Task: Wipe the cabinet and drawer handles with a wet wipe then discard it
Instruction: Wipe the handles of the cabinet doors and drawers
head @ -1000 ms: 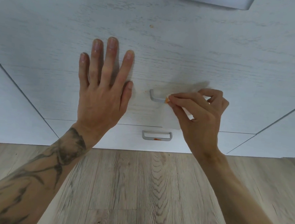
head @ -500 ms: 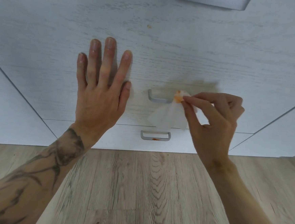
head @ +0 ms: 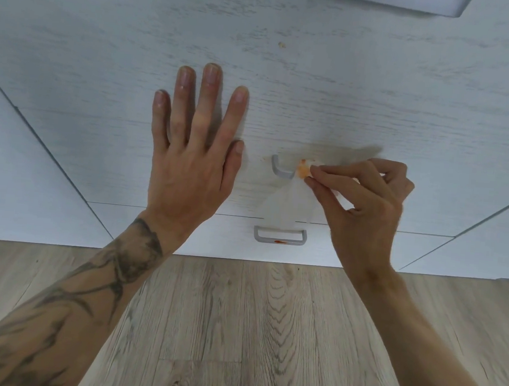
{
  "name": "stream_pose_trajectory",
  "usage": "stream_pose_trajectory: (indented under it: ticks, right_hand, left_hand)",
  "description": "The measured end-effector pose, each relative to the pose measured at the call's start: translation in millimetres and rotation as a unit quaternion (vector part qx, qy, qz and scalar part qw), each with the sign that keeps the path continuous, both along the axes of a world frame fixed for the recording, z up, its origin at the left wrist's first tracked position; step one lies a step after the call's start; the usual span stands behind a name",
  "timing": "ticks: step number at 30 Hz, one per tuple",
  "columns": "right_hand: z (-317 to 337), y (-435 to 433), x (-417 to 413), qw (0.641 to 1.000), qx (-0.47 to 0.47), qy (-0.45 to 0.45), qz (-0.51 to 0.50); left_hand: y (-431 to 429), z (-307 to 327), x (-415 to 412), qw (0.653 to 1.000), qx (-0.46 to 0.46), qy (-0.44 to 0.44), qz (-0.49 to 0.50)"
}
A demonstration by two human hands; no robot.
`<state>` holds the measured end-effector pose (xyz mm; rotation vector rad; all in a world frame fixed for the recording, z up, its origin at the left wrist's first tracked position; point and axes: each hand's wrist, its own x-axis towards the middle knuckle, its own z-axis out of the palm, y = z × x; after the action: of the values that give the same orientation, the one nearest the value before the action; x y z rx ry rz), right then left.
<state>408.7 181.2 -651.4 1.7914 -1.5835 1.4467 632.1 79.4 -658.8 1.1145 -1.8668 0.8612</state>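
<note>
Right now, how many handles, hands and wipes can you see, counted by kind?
Drawer handles: 3 – top handle, middle handle, bottom handle
Hands: 2 – left hand flat on the drawer front, right hand pinching the wipe
Wet wipes: 1 – wet wipe, stained orange at the pinch
Total: 6

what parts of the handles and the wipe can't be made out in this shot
Head view only:
- Middle drawer handle: its right end is hidden behind the wet wipe and right hand.
- Top handle: cut off by the upper frame edge.
- Wet wipe: the part inside the pinching fingers is covered.
- Left hand: lies flat on the drawer front, hiding what is under the palm.
- Bottom handle: red mark too small to identify.
</note>
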Motion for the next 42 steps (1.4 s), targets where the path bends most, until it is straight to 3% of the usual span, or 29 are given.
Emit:
stream_pose_trajectory:
  ticks: [3,12,24,42]
  right_hand:
    - [3,-13,30,1.000,0.004,0.014,0.004]
    - [1,-21,72,0.992,-0.058,0.002,-0.115]
    - [4,-25,82,0.985,-0.063,0.000,-0.163]
    - [4,-24,75,0.989,-0.042,0.000,-0.143]
  left_hand:
    - [0,0,-1,1.000,-0.001,0.002,0.003]
    - [2,1,4,1.000,0.007,-0.007,0.002]
    - [3,3,0,1.000,0.009,0.006,0.006]
    - [3,2,0,1.000,0.009,0.007,0.005]
